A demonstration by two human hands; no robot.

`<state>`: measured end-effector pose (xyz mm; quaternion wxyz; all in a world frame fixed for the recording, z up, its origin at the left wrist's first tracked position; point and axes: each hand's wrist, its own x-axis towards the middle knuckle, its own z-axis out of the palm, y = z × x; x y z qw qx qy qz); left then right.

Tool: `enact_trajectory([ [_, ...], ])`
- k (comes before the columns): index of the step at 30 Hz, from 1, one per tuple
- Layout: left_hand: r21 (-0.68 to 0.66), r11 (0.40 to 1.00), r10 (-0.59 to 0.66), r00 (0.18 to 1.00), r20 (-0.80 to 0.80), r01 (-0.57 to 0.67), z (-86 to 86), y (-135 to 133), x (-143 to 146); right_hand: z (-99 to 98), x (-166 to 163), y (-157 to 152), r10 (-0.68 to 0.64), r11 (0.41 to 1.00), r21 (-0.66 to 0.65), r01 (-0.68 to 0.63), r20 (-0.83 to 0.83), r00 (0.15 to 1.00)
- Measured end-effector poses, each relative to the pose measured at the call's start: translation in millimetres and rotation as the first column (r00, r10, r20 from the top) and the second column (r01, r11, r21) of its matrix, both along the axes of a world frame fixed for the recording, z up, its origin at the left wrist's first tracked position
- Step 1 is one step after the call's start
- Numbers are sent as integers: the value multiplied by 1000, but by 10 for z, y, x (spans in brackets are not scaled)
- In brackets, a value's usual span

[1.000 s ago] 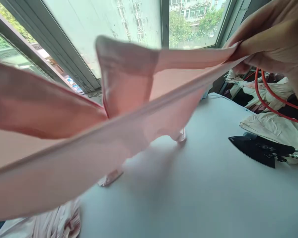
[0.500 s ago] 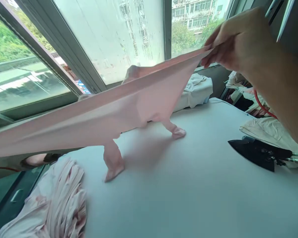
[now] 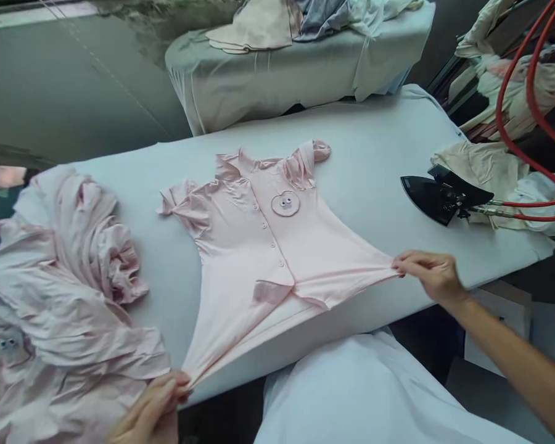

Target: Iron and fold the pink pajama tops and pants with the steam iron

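Note:
A small pink buttoned garment with a round patch on its chest lies flat on the white ironing table. My left hand pinches its lower left hem corner at the table's near edge. My right hand pinches the lower right hem corner, and the hem is pulled taut between the two hands. Its collar and short ruffled sleeves point away from me.
A heap of crumpled pink garments covers the table's left end. A black iron rests at the right with a red hose running off. A second padded board piled with clothes stands behind. Cream cloth lies by the iron.
The garment was held up in the air, stretched between both hands; now it lies spread flat on the table. My view has tipped down from the window to the table.

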<state>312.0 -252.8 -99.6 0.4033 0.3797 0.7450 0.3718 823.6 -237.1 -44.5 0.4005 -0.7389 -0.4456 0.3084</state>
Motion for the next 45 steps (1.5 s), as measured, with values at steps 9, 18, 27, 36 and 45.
enact_trajectory([
  [9, -64, 875, -439, 731, -523, 479, -433, 161, 918, -586, -444, -202, 565, 780, -118, -615, 554, 611],
  [18, -73, 528, -828, 494, -265, 846, -404, 291, 1551, -1153, -1345, -216, 692, 538, 22, -843, 560, 456],
  [27, 1, 359, -862, 332, -384, 933, -410, -150, 1634, -920, -1342, -200, 765, 642, -186, -744, 221, 605],
  [36, 84, 430, -829, 430, -357, 899, -454, -329, 1330, -854, -1517, -102, 709, 668, -427, -610, 115, 696],
  [45, 104, 420, -793, 420, -441, 902, -427, -234, 971, -759, -1141, -40, 447, 816, -536, -217, 347, 824],
])
